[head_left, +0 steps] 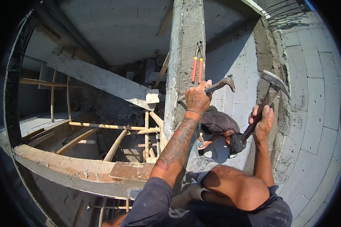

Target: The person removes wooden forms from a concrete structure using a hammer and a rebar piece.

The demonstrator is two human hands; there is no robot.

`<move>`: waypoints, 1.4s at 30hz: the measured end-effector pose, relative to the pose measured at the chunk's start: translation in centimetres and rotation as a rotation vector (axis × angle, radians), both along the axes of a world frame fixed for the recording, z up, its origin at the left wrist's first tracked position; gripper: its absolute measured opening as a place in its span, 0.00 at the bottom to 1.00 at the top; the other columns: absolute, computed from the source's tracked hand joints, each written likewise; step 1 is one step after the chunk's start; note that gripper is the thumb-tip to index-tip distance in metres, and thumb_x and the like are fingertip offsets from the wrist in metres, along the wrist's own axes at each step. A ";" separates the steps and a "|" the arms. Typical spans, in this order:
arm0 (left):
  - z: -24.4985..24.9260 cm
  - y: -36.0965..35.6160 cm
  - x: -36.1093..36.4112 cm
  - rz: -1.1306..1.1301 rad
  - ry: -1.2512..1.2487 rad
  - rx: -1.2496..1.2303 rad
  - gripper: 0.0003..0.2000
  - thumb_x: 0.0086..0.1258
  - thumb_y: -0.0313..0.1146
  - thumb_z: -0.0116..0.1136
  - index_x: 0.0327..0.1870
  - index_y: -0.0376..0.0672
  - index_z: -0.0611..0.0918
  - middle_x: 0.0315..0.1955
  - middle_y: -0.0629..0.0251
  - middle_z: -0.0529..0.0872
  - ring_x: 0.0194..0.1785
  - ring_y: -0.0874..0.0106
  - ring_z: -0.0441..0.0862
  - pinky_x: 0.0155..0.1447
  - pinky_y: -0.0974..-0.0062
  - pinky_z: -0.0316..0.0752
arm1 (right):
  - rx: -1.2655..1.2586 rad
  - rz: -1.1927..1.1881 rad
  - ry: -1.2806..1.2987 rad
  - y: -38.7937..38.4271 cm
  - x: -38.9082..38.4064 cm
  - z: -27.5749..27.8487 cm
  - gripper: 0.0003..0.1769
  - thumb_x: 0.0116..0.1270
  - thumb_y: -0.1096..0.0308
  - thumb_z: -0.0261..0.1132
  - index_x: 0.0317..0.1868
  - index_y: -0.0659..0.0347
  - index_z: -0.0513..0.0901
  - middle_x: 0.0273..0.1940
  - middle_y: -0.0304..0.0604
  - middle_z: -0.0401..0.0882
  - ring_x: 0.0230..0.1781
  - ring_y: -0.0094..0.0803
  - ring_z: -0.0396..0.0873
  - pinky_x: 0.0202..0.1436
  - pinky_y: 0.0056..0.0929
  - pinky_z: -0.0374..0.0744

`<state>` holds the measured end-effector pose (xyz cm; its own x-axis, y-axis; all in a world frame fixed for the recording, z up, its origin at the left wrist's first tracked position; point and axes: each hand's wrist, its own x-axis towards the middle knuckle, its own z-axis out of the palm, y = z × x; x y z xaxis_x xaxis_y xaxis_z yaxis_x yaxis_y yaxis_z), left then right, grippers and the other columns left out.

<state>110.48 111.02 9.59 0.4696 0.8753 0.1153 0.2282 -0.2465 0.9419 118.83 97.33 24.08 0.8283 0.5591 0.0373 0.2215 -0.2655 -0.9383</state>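
Observation:
My left hand is closed round a dark metal pry bar, whose hooked end points right. It is above the concrete beam. Just beyond it, pincers with red and yellow handles lie on the beam. At the right, my right hand grips a hammer by its dark handle, with the metal head raised at the top. The two tools are apart.
Below, between my arms, a person in dark clothing bends over near the block wall. Bamboo poles and a long plank stand at the left. A white block rests on the plank's end.

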 end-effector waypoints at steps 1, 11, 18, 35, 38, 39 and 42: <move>0.0 0.2 0.2 -0.019 -0.011 -0.003 0.08 0.61 0.35 0.55 0.26 0.41 0.75 0.14 0.50 0.76 0.23 0.51 0.77 0.28 0.59 0.68 | -0.108 0.160 0.022 -1.5 1.2 0.7 0.24 0.69 0.46 0.48 0.35 0.62 0.68 0.19 0.36 0.68 0.14 0.18 0.66 0.17 0.14 0.65; 2.6 -0.1 -0.5 -0.153 -0.055 -0.053 0.09 0.50 0.29 0.56 0.31 0.35 0.81 0.28 0.47 0.80 0.34 0.52 0.78 0.36 0.61 0.71 | -0.230 -0.012 0.023 -1.0 -0.2 -0.7 0.23 0.68 0.47 0.51 0.34 0.62 0.71 0.17 0.35 0.67 0.12 0.17 0.64 0.14 0.16 0.63; 2.6 -1.5 0.9 -0.445 0.208 -0.014 0.11 0.52 0.37 0.57 0.25 0.38 0.83 0.18 0.45 0.78 0.27 0.49 0.77 0.35 0.59 0.72 | -0.140 -0.084 0.173 -0.3 -1.2 -1.7 0.26 0.68 0.46 0.50 0.36 0.65 0.72 0.17 0.36 0.68 0.11 0.18 0.62 0.14 0.16 0.62; 2.2 -0.9 2.0 -0.428 0.259 0.003 0.10 0.46 0.34 0.56 0.20 0.34 0.81 0.21 0.46 0.80 0.28 0.51 0.80 0.34 0.60 0.75 | -0.175 -0.214 0.133 -3.7 -1.1 1.7 0.27 0.69 0.44 0.46 0.38 0.65 0.71 0.15 0.34 0.63 0.10 0.17 0.60 0.13 0.17 0.60; 2.6 -0.5 2.0 -0.437 0.261 -0.079 0.08 0.47 0.32 0.52 0.22 0.38 0.80 0.21 0.46 0.79 0.30 0.49 0.78 0.39 0.58 0.73 | 0.165 -0.440 0.025 -2.6 -1.1 2.0 0.26 0.69 0.43 0.45 0.34 0.62 0.70 0.15 0.34 0.63 0.09 0.19 0.60 0.12 0.17 0.60; 2.5 -0.5 1.9 -0.424 0.262 -0.080 0.08 0.47 0.32 0.52 0.22 0.38 0.80 0.21 0.46 0.79 0.30 0.49 0.78 0.39 0.58 0.73 | -0.086 -0.276 0.094 -3.4 -1.3 1.2 0.26 0.69 0.44 0.45 0.34 0.62 0.70 0.15 0.34 0.63 0.09 0.19 0.60 0.12 0.17 0.60; 2.4 0.0 1.9 -0.405 0.276 -0.107 0.08 0.48 0.33 0.52 0.23 0.37 0.80 0.22 0.46 0.79 0.30 0.49 0.78 0.39 0.59 0.73 | -0.451 -0.036 0.201 -3.9 -1.6 0.2 0.26 0.69 0.44 0.46 0.34 0.61 0.70 0.15 0.35 0.63 0.09 0.19 0.59 0.12 0.18 0.60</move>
